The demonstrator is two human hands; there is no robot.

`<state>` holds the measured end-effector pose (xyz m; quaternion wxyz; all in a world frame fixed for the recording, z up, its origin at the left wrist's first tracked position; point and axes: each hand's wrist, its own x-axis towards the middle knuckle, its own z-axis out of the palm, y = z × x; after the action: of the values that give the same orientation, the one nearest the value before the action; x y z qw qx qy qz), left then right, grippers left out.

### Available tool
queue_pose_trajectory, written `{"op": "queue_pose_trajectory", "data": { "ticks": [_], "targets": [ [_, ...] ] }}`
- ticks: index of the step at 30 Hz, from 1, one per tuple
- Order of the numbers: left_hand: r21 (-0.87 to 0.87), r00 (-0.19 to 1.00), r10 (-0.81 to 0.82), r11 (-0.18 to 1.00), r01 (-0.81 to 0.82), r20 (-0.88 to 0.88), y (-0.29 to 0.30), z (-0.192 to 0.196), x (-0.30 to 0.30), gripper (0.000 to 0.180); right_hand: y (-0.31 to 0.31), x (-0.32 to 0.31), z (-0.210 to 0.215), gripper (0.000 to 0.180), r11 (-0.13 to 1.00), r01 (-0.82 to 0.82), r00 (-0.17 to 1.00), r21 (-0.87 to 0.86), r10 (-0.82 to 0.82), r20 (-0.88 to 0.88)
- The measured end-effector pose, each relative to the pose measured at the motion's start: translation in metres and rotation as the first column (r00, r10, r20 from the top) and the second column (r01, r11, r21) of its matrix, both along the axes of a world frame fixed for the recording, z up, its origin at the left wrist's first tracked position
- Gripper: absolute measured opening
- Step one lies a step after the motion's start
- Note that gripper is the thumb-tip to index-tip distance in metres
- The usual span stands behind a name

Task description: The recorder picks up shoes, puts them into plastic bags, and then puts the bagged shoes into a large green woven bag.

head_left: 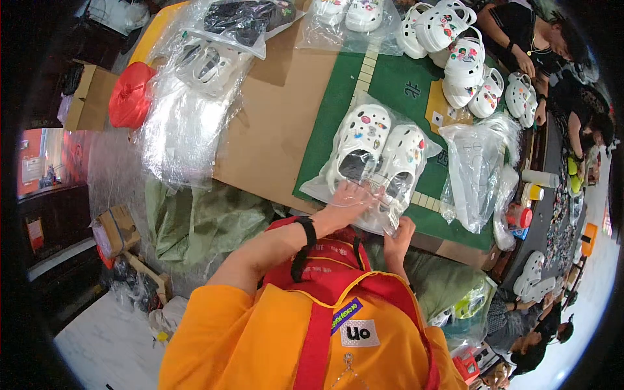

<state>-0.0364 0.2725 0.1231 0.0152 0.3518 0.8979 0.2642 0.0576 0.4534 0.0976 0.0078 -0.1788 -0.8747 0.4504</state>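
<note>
A pair of white clogs (365, 133) with small coloured charms lies side by side in a clear plastic bag (426, 133) at the table's near edge. My left hand (351, 198) reaches to the heels of the clogs, its fingers stretched out at the bag's near end. Part of that hand shows through the film, and I cannot tell how far inside it is. At the near right corner of the bag, my right hand (400, 237) has its fingers closed on the plastic edge. Its fingertips are partly hidden.
Loose white clogs (448, 29) pile up at the far right, beside flat empty bags (471, 169). Bagged clogs (244, 23) and a stack of clear bags (188, 117) lie on the left, near a red bundle (132, 95). Other people (539, 39) sit along the right.
</note>
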Motion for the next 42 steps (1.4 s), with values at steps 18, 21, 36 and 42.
{"op": "queue_pose_trajectory", "data": {
  "ticks": [18,21,36,42],
  "targets": [
    [-0.102,0.992,0.123,0.987,-0.126,-0.039,-0.039,-0.036,-0.007,0.030,-0.035,-0.093,0.063,0.062,0.657,-0.567,0.815,0.497,0.536,0.222],
    [-0.109,0.987,0.114,0.986,-0.127,-0.116,-0.036,-0.028,-0.011,0.027,-0.040,-0.091,0.058,0.058,0.627,-0.581,0.805,0.518,0.534,0.257],
    [0.009,0.929,0.359,0.933,-0.359,-0.087,-0.021,-0.004,-0.037,0.019,-0.004,-0.114,0.084,0.031,0.781,-0.480,0.840,0.399,0.541,-0.050],
    [-0.078,0.946,0.320,0.943,-0.324,-0.058,-0.017,-0.006,-0.036,0.025,-0.010,-0.117,0.091,0.030,0.730,-0.359,0.892,0.581,0.452,-0.016]
  ]
}}
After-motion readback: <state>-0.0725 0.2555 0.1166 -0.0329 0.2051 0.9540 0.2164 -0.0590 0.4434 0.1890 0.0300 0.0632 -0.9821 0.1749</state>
